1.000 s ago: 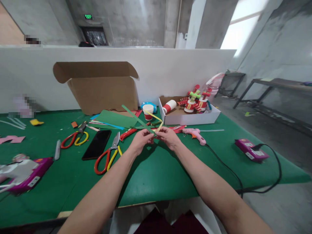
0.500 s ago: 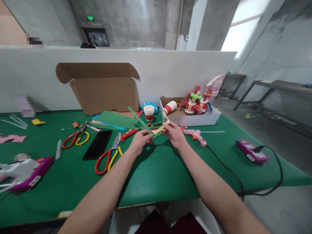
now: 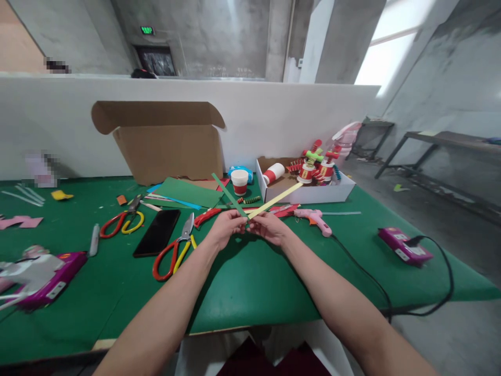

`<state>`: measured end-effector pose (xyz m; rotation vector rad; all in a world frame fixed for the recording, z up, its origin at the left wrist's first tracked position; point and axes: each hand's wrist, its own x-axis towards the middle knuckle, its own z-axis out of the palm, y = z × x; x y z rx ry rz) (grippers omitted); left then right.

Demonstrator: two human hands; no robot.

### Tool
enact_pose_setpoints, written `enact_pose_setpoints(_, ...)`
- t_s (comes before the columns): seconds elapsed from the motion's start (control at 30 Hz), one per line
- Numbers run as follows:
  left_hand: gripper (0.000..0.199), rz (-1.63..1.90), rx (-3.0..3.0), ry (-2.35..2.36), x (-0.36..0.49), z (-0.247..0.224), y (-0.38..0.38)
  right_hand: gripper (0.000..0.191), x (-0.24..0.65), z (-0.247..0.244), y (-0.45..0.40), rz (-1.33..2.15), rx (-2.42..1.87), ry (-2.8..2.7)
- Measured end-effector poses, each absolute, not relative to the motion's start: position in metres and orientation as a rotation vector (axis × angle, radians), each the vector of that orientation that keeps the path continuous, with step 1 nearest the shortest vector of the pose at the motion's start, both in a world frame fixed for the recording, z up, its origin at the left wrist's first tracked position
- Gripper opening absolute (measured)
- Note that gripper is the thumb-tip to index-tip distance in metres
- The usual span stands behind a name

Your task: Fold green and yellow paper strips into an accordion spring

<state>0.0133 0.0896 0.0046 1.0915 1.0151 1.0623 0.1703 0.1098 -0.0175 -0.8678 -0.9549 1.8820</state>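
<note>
My left hand (image 3: 229, 228) pinches a green paper strip (image 3: 227, 192) close to its lower end, and the strip slants up to the left. Close beside it, my right hand (image 3: 269, 227) has its fingers closed at the lower end of a yellow paper strip (image 3: 278, 198), which slants up to the right. The two strips meet in a V between my fingertips; the fingers hide the exact joint. Behind them stand a red-and-white paper cup (image 3: 240, 183) and small folded paper springs (image 3: 250, 200) on the green table.
Red-handled scissors (image 3: 168, 258), a black phone (image 3: 157, 233) and green paper sheets (image 3: 188, 192) lie to the left. On the right are a pink glue gun (image 3: 319, 220) with a trailing cord and a purple box (image 3: 405, 245). A white box (image 3: 309, 195) holds finished cup figures.
The yellow strip, bent near my right fingers before, now stretches out straight to the upper right. My right hand has moved left and down, close against my left hand.
</note>
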Motion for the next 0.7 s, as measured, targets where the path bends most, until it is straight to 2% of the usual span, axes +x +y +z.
enact_pose_setpoints(0.33,0.023,1.074,1.146,1.057,0.0114,-0.0029,0.0946,0.016,0.1683,-0.015,0.1069,1.908,-0.836,-0.944)
enact_pose_setpoints(0.7,0.028,1.143,1.151,1.068,0.0151,-0.0037,0.0933,0.023,0.1639,-0.0189,0.1059,1.837,-0.849,-0.93)
